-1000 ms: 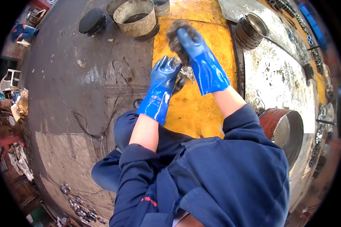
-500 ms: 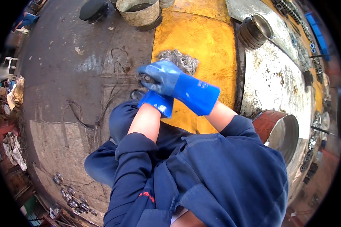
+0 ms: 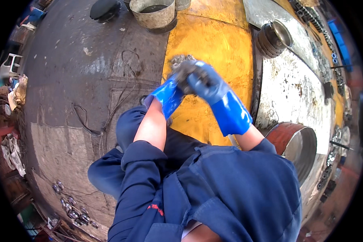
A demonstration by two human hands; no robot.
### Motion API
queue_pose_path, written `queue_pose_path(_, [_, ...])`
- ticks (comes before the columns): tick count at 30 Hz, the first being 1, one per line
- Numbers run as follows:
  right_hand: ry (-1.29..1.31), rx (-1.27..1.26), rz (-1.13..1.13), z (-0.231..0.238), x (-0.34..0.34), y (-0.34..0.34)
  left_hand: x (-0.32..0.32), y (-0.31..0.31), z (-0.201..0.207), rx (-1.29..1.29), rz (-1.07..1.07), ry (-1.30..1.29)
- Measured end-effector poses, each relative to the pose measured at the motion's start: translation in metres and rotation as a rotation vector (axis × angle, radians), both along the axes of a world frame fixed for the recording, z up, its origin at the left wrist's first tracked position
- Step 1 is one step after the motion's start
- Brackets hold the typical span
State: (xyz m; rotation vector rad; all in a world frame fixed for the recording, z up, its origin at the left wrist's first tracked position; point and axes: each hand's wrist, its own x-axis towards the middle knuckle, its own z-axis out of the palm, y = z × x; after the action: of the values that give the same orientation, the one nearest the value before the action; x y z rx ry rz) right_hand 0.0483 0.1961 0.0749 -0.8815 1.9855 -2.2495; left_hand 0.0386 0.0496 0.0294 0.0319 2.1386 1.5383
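Both hands wear long blue rubber gloves and meet over a yellow plate [image 3: 213, 44]. A wad of grey cotton waste [image 3: 185, 76], smeared by motion, lies between them. My right hand [image 3: 209, 84] is closed round the wad from the right. My left hand [image 3: 171, 89] reaches up under it, its fingers hidden behind the waste and blurred. Just beyond the hands, part of a grey tangled heap [image 3: 176, 60] shows on the yellow plate.
A dirty bucket [image 3: 153, 14] stands at the far side beside a black round object [image 3: 105, 10]. Stacked metal rings [image 3: 272, 38] sit at far right, a red-brown drum [image 3: 280, 137] nearer. Thin cord [image 3: 82, 117] and several shiny rings [image 3: 74, 211] lie on the left.
My right hand has moved right and turned away from over my left wrist. The grey waste now shows between the hands. My left glove has come up toward it.
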Motion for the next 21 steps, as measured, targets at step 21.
queue_pose_path(21, [-0.567,-0.769,0.174,0.113,-0.059,0.051,-0.037,0.013,-0.045,1.009,0.564,-0.495])
